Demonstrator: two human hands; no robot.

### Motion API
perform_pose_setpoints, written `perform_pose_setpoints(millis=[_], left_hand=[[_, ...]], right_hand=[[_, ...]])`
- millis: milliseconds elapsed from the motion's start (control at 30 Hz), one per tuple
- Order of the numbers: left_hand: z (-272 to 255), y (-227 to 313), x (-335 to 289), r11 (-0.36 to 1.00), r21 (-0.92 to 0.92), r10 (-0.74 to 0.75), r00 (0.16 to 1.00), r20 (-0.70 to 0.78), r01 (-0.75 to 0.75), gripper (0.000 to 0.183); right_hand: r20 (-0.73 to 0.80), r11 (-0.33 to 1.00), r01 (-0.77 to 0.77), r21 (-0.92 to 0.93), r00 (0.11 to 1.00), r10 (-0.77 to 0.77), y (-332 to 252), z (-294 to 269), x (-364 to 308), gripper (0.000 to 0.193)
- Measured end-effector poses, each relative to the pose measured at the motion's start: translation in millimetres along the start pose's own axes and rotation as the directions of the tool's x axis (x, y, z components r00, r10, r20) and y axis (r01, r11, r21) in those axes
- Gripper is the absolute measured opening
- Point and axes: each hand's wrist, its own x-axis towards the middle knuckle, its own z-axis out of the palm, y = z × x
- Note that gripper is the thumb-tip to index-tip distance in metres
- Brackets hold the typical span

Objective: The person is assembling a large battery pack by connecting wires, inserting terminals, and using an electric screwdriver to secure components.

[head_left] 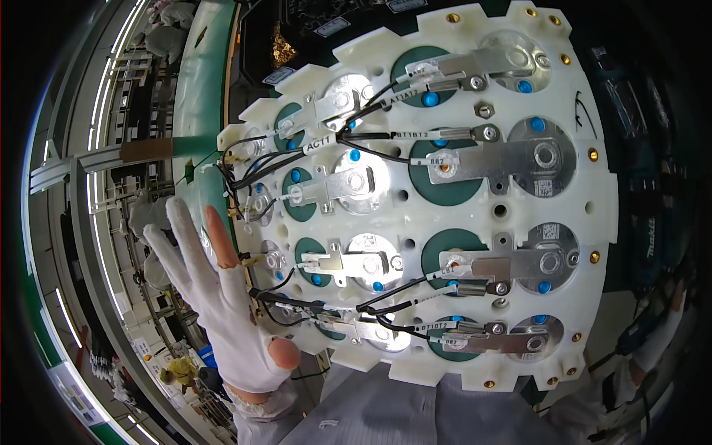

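My left hand (219, 304), in a white glove with bare thumb and index fingertip, is open with fingers spread beside the left edge of a white plastic plate (467, 215). Round metal terminals (545, 156) and green discs (447, 256) show through the plate, bridged by flat metal bars (489, 165). Black wires with white label sleeves (320, 142) run across it to the bars. At the dim lower right is my gloved right hand (658, 341), close to a teal power tool (649, 230). Its finger closure is too dark to make out.
A green work surface (204, 81) lies beyond the plate's left side. Dark trays with gold-coloured small parts (282, 48) stand at the top. Metal framing (74, 170) and shelving fill the left. Another person's grey sleeve (167, 41) shows at the upper left.
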Motion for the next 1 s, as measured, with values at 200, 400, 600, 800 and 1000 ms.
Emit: perform_pose_setpoints(millis=[200,400,600,800,1000], left_hand=[[-4.7,-3.6,-4.7,0.995,-0.032,0.091,0.994,0.056,-0.09,0.088],[-10.5,4.5,1.0,0.994,-0.053,-0.095,0.992,0.088,0.1,0.12],[-5.6,-1.9,-1.2,0.999,-0.031,-0.035,0.998,0.049,0.037,0.111],[4.3,-5.5,-4.8,0.995,-0.094,0.031,1.0,0.004,-0.03,0.093],[3.7,-11.5,-13.6,0.894,-0.406,-0.294,0.931,-0.215,0.189,0.1]], right_hand=[[-0.098,0.991,-0.126,0.035,0.987,0.129,-27.7,45.5,-10.9,0.033],[-0.086,0.995,-0.091,-0.051,0.993,0.086,1.4,-9.4,4.1,0.044],[-0.133,0.993,-0.116,-0.035,0.985,0.111,-11.9,9.2,0.4,0.044],[-0.02,0.98,-0.047,-0.193,0.999,0.044,-6.8,-8.6,-1.2,0.044],[0.18,0.92,0.071,-0.385,0.984,-0.001,-4.8,-33.4,16.2,0.043]])
